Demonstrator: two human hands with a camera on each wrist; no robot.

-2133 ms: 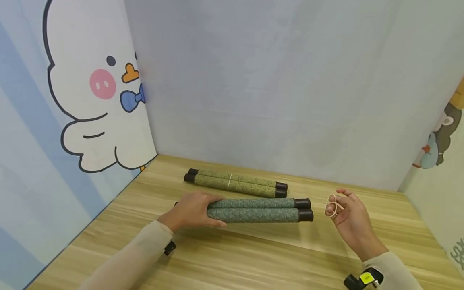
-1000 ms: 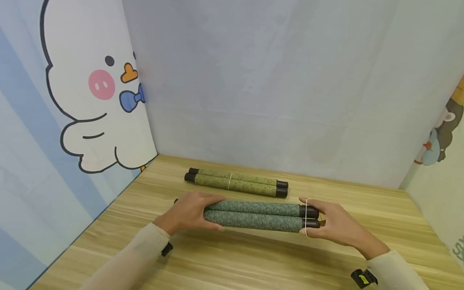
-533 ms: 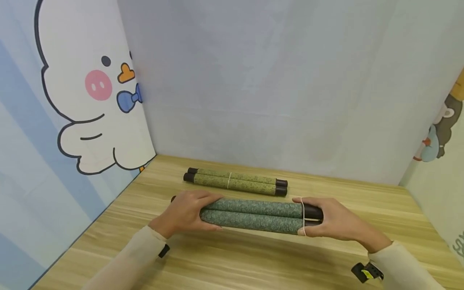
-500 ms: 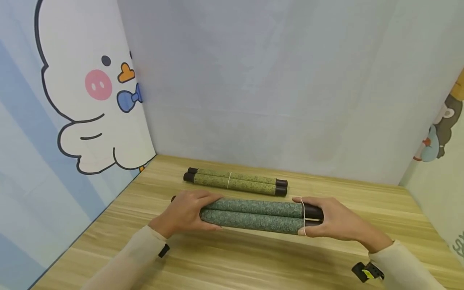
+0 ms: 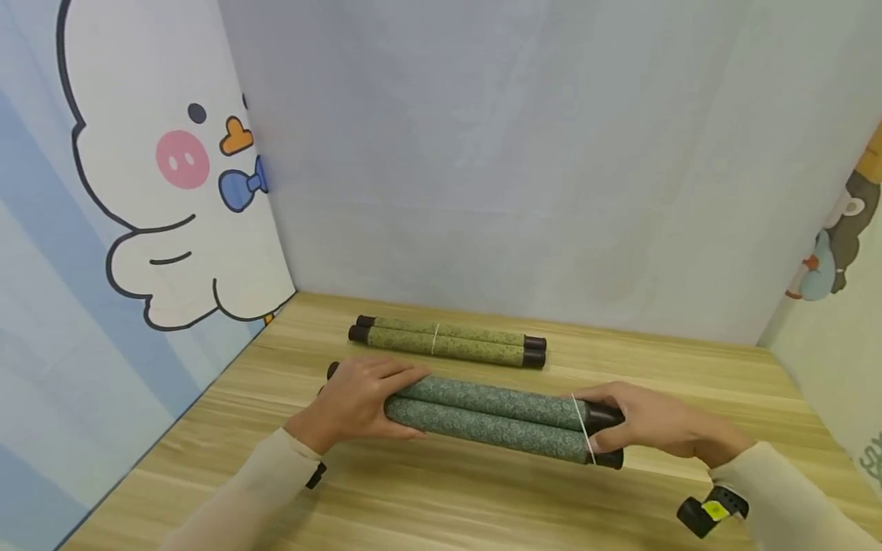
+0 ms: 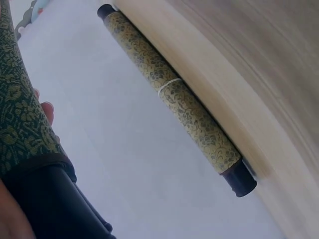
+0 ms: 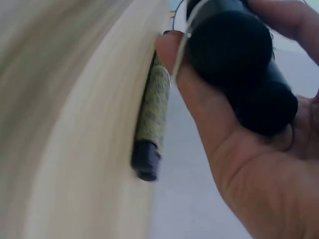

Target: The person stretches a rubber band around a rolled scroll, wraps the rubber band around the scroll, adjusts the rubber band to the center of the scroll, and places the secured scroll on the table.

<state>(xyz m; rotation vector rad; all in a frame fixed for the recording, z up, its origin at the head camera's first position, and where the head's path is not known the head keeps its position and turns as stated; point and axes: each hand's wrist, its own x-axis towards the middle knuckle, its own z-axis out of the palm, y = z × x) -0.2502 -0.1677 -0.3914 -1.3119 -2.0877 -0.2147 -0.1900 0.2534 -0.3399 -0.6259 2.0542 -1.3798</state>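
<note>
Two green patterned scrolls with dark end knobs lie side by side, held above the table. My left hand grips the pair near its left end, thumb at the front and fingers over the back. A thin white rubber band crosses both scrolls where the green cloth meets the right knobs. My right hand holds that end, its thumb at the band and fingers behind. In the right wrist view, two dark round knobs sit between thumb and fingers, the band stretched by a fingertip.
Behind, a pair of yellow-green scrolls lies on the wooden table, with a white band around its middle. A pale curtain hangs at the back, and a cartoon-printed cloth stands at the left.
The right hand has brought the rubber band from the right onto the green scrolls and over their right knobs. Most recently the scrolls' right end has dipped toward the front.
</note>
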